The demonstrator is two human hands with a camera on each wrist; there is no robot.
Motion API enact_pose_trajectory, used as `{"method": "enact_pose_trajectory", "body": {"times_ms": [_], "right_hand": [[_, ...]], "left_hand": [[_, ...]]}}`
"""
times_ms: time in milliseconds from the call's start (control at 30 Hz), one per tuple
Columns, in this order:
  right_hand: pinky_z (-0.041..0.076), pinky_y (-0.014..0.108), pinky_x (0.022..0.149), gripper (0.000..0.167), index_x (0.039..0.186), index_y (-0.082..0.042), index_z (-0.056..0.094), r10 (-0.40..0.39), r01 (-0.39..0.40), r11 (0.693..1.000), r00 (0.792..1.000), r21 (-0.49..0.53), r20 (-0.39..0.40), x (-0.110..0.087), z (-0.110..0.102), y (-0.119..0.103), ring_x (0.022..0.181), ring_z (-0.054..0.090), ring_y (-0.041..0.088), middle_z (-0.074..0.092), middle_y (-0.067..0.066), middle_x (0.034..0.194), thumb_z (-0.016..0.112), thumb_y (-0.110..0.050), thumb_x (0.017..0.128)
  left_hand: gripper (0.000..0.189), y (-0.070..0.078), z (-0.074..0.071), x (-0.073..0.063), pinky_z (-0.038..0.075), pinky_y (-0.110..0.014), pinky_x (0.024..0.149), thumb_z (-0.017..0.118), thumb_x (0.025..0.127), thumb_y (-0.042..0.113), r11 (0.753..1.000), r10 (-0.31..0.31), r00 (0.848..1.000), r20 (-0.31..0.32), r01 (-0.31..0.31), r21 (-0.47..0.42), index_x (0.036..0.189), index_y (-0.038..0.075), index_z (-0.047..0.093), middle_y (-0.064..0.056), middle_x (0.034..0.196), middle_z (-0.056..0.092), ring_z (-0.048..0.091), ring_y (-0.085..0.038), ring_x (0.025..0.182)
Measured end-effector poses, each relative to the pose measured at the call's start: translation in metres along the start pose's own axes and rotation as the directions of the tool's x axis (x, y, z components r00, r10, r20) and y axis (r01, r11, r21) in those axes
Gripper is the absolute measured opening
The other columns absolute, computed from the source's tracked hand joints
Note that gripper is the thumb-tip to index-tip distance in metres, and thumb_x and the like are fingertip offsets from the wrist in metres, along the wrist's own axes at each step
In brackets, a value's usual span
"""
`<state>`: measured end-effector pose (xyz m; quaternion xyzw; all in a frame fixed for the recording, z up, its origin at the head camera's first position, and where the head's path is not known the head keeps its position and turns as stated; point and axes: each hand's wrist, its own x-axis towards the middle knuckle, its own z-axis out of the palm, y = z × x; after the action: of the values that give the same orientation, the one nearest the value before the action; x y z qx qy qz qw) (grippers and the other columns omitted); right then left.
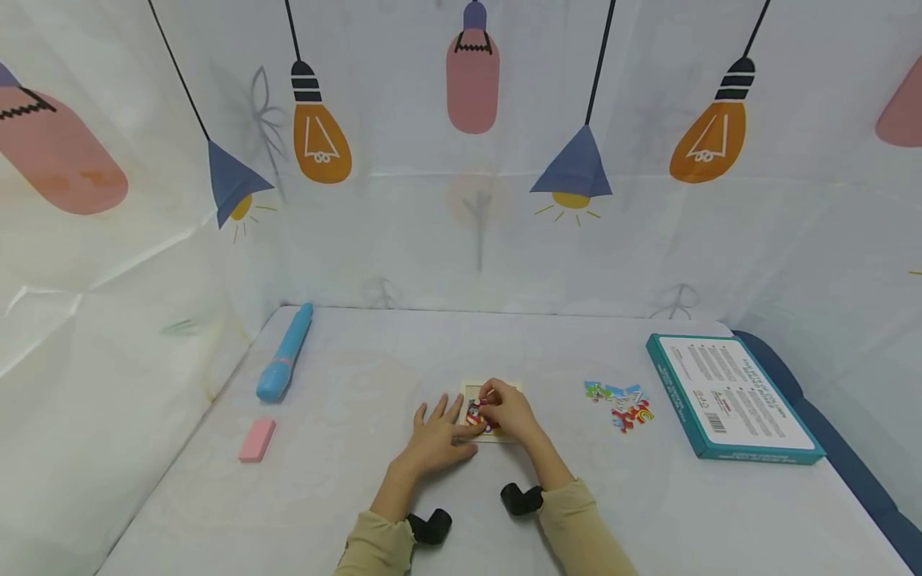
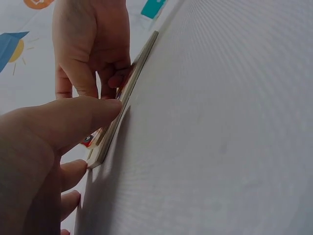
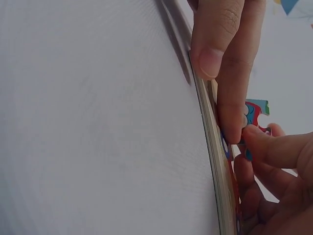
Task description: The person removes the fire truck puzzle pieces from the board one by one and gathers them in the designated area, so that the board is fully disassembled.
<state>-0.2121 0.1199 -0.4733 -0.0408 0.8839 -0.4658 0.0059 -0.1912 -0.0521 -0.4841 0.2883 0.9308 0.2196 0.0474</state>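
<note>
Puzzle piece (image 3: 254,112) is pinched in my right hand (image 1: 511,412), tilted up over the board (image 3: 215,152); whether it touches, I can't tell. My left hand (image 1: 434,442) spreads its fingers at the board's left side, index fingertip just beside the piece, thumb against the near edge.

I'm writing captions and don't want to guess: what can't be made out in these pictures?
Puzzle board, head view: much of its picture lies under the left hand and right hand.
Held puzzle piece, right wrist view: partly hidden behind the right hand.
Teal box, head view: small print too tiny to read.
Loose puzzle pieces, head view: too small to count surely.
</note>
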Motion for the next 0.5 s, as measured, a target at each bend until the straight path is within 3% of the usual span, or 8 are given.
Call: {"method": "enact_pose_trajectory", "body": {"times_ms": [233, 500], "right_hand": [[0.048, 0.035, 0.071, 0.012, 0.085, -0.009, 0.055, -0.01, 0.013, 0.997, 0.998, 0.071, -0.055, 0.003, -0.007, -0.003, 0.087, 0.061, 0.024, 0.063, 0.007, 0.09, 0.064, -0.001, 0.083], [0.047, 0.027, 0.063, 0.016, 0.097, -0.005, 0.057, 0.096, -0.088, 0.984, 0.994, 0.152, -0.048, 0.004, -0.018, 0.001, 0.078, 0.061, 0.019, 0.061, 0.009, 0.085, 0.062, 0.0, 0.083]], "left_hand": [[0.034, -0.002, 0.001, 0.002, 0.008, -0.064, 0.102, 0.06, 0.085, 0.037, 1.0, 0.007, 1.0, 0.004, -0.007, -0.028, 0.118, 0.031, 0.064, -0.016, 0.148, 0.029, 0.018, -0.04, 0.137], [0.035, -0.007, 0.005, 0.002, 0.005, -0.063, 0.103, 0.06, 0.085, 0.038, 0.998, -0.002, 1.0, 0.011, 0.003, -0.059, 0.119, 0.029, 0.064, -0.015, 0.149, 0.028, 0.015, -0.039, 0.138]]}}
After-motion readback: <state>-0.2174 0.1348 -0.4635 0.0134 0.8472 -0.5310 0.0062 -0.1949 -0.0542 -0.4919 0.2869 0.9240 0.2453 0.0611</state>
